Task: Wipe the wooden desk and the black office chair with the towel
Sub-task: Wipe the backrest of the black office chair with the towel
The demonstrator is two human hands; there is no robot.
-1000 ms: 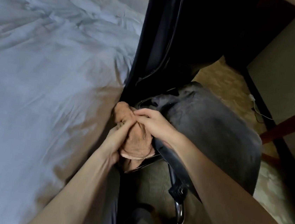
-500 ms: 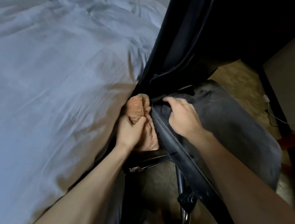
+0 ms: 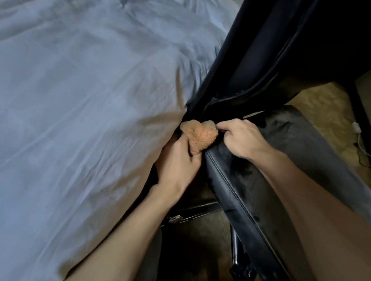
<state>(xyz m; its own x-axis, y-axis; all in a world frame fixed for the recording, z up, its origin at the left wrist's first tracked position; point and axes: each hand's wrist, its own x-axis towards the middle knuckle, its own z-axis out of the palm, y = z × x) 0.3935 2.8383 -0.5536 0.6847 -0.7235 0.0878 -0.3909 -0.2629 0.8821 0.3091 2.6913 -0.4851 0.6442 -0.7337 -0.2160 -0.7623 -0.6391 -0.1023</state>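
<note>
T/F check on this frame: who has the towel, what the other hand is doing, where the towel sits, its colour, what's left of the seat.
1. The left hand holds the towel. True.
2. The right hand hangs free. False: its fingers are curled on the rear edge of the seat.
3. The towel sits where the seat meets the backrest. True.
4. The towel is white. False: it is orange.
5. A desk stands left of the seat. False: a bed is there.
</note>
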